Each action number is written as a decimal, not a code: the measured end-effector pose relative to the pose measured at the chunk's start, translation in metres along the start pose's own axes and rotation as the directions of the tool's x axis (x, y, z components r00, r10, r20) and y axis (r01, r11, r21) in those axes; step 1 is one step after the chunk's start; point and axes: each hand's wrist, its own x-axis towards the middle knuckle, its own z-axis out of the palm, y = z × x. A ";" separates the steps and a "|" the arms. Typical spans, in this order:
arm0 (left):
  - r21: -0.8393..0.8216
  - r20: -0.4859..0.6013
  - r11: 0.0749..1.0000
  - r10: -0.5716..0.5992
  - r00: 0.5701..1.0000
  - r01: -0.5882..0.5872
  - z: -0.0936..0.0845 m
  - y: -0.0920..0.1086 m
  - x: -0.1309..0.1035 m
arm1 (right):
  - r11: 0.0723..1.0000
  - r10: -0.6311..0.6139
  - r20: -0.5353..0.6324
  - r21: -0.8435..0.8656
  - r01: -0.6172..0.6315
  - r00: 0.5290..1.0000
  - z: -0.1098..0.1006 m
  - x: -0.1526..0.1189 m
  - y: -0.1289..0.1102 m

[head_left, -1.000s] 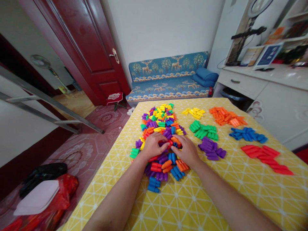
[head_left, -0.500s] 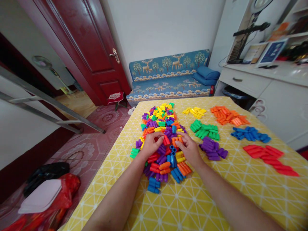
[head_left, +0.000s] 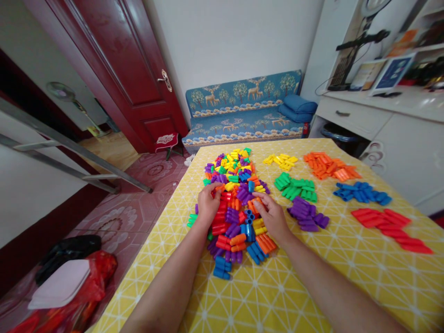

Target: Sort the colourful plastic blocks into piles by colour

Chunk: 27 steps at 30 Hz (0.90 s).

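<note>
Both hands rest on the mixed pile [head_left: 236,203] in the middle of the desk [head_left: 312,282]. The left hand [head_left: 207,206] has its fingers curled on red blocks [head_left: 222,217]. The right hand [head_left: 274,217] lies flat and open on it, near the purple pile [head_left: 307,215].

Yellow tablecloth [head_left: 277,286] with a white triangle grid. Mixed pile [head_left: 236,194] shows purple, yellow, orange, red, blue, green. Sorted heaps alongside: yellow heap [head_left: 280,161], orange heap [head_left: 329,166], green heap [head_left: 294,187], blue heap [head_left: 362,193], purple heap [head_left: 307,215], red heap [head_left: 391,224]. Sofa [head_left: 243,113] is blue with deer and trees. Door [head_left: 132,69] is dark red.
</note>
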 end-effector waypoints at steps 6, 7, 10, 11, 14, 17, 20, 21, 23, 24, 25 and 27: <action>-0.550 0.148 0.828 -0.038 0.988 0.114 -0.001 0.023 0.001 | 0.999 -0.039 -0.021 0.018 0.039 0.999 -0.002 -0.001 0.000; -0.574 0.188 0.808 -0.030 0.982 0.135 -0.002 0.028 0.000 | 0.999 -0.048 -0.019 0.021 0.048 0.999 -0.001 -0.001 0.000; -0.576 0.288 0.800 0.007 0.958 0.167 -0.006 0.042 -0.003 | 0.996 -0.085 -0.024 0.026 0.086 0.996 0.001 -0.003 0.001; -0.565 0.314 0.808 0.024 0.949 0.166 -0.007 0.047 -0.004 | 0.995 -0.097 -0.025 0.028 0.097 0.995 0.002 -0.003 0.000; -0.503 0.374 0.856 0.091 0.923 0.120 -0.008 0.057 -0.010 | 0.994 -0.113 0.006 0.011 0.113 0.994 0.002 -0.004 -0.006; -0.416 0.448 0.909 0.196 0.872 0.009 -0.009 0.064 -0.013 | 0.994 -0.112 0.016 -0.008 0.112 0.994 0.001 -0.005 -0.011; -0.367 0.500 0.928 0.251 0.829 -0.060 -0.010 0.063 -0.014 | 0.996 -0.076 0.037 0.042 0.075 0.996 0.001 -0.005 -0.013; -0.356 0.502 0.932 0.254 0.827 -0.070 -0.010 0.061 -0.014 | 0.996 -0.060 0.050 0.067 0.057 0.997 0.001 -0.005 -0.013; -0.333 0.481 0.937 0.263 0.836 -0.103 -0.010 0.059 -0.013 | 0.994 -0.033 0.070 0.104 0.025 0.997 0.001 -0.005 -0.014; -0.327 0.458 0.936 0.279 0.844 -0.132 -0.010 0.059 -0.013 | 0.994 -0.023 0.075 0.109 0.014 0.997 0.001 -0.005 -0.014; -0.329 0.437 0.929 0.307 0.845 -0.168 -0.011 0.060 -0.013 | 0.994 -0.014 0.085 0.106 0.005 0.996 0.000 -0.005 -0.014; -0.354 0.422 0.903 0.387 0.820 -0.244 -0.012 0.063 -0.013 | 0.996 -0.004 0.111 0.094 -0.006 0.994 0.000 -0.004 -0.015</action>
